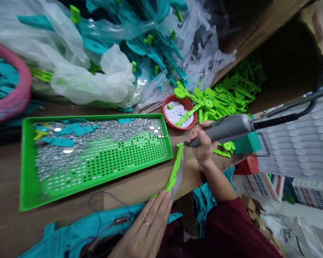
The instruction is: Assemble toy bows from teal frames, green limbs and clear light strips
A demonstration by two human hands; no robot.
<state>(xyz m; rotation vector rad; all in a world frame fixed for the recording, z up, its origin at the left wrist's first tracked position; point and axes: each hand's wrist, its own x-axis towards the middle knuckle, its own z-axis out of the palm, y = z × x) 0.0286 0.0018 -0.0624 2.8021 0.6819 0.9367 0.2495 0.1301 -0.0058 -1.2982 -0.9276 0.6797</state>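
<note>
Two hands busy: green tray [32,193] of screws [70,157] at nine o'clock, my left hand [147,229] flat, fingertips pinching the green plastic piece [174,172] at six, my right hand [204,143] at three wrapped tight round the grey electric screwdriver [226,129], tip touching that piece's top.

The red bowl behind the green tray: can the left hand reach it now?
Probably not freely. The left hand holds the green strip, and the right hand with the grey tool stands between it and the red bowl.
</note>
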